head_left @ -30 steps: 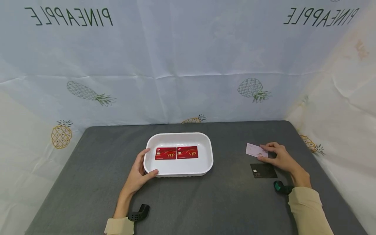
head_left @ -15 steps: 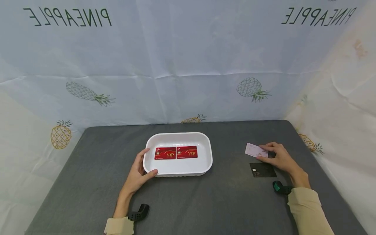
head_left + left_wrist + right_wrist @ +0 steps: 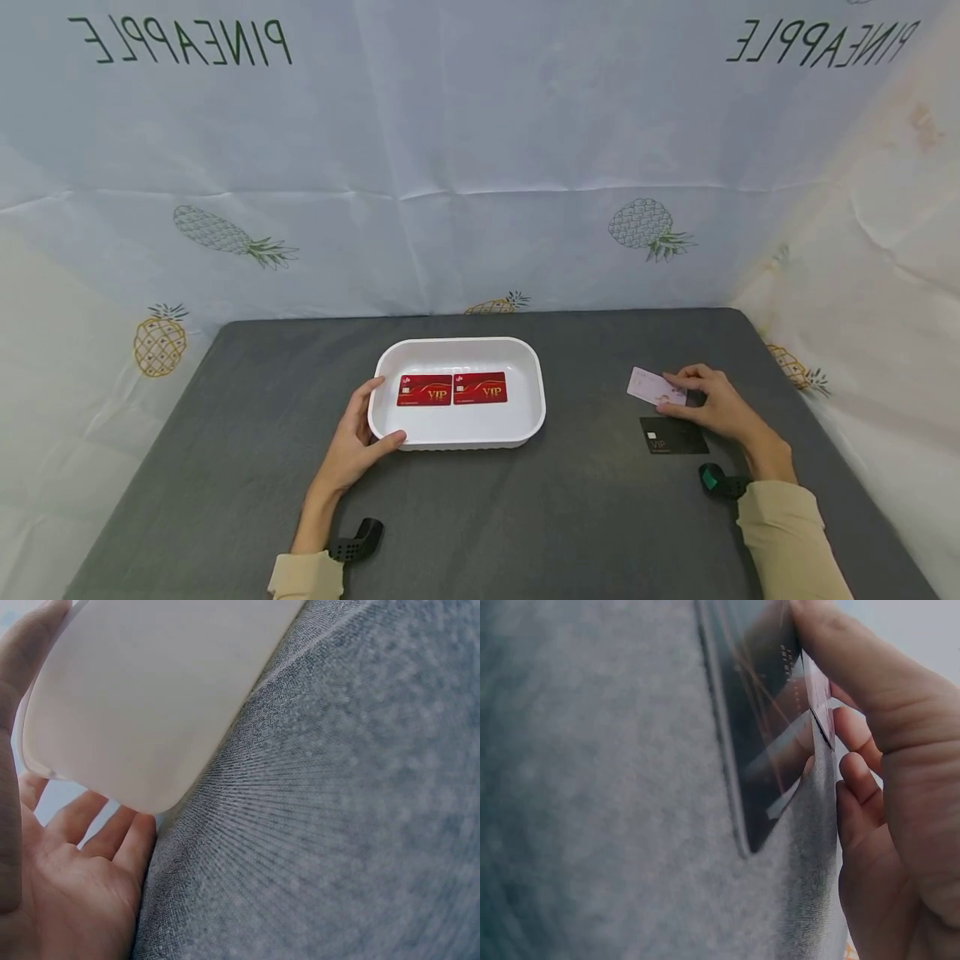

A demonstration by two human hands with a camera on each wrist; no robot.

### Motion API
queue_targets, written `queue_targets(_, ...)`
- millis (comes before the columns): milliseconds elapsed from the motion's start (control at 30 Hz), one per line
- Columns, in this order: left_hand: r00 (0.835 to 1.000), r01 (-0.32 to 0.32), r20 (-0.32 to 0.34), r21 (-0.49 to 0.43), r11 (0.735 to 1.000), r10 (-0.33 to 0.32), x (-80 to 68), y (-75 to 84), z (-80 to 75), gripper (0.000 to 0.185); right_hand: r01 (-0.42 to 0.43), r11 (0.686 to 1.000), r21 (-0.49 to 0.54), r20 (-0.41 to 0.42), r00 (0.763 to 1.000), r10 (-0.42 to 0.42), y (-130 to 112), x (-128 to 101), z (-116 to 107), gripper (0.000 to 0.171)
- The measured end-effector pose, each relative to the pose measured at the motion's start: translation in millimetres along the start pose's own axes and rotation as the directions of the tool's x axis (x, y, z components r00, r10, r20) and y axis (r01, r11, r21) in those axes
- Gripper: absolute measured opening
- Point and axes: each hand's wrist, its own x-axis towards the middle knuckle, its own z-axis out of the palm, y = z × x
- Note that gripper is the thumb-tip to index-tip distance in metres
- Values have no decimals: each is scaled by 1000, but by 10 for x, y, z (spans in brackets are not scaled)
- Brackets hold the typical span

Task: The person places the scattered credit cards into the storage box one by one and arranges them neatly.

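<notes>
Gripping the white plastic tray point(image 3: 465, 427) at the end toward 9 o'clock with the left hand point(image 3: 352, 442), thumb over the rim at 8 o'clock. Inside, two red VIP cards point(image 3: 424, 391), side by side on the tray's floor. Well apart from the tray, toward 3 o'clock, pinching the pale pink card point(image 3: 649, 386) by its 3 o'clock end between thumb and fingers of the right hand point(image 3: 716, 407). Near it, at 5 o'clock from the pink card, a black VIP card point(image 3: 669, 436) on the grey tabletop point(image 3: 525, 517).
</notes>
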Motion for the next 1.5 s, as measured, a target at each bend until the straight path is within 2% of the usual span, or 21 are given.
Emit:
queue_targets(200,1000,0,-8,15,1000,0,-3,9,-1,88,30,999,-32,-24,999,-31,-35,21,4,54)
queue_targets(400,1000,-4,-10,32,999,4,-1,7,8,88,13,998,-63,-46,999,-16,-34,19,28,50)
queue_targets(567,1000,-5,-4,18,1000,5,0,1,11,88,-38,998,-45,-5,999,37,-45,7,24,53)
queue_targets(733,1000,-9,3,8,1000,9,0,-2,9,88,-99,995,-31,51,994,100,-48,-9,16,63)
queue_targets(833,1000,-16,6,5,1000,16,3,0,7,88,-66,997,-46,36,997,68,-42,-11,21,63)
queue_targets(1000,1000,-17,4,16,1000,17,-1,3,5,88,4,998,-67,-9,1000,-5,-46,-5,33,54)
queue_targets(1300,1000,-19,-6,22,1000,19,-6,-12,-1,88,-29,998,-47,0,1000,30,-99,44,20,50)
queue_targets(1500,999,-35,3,11,999,35,1,-17,-2,88,9,1000,-21,-13,1000,-9,-100,42,28,48)
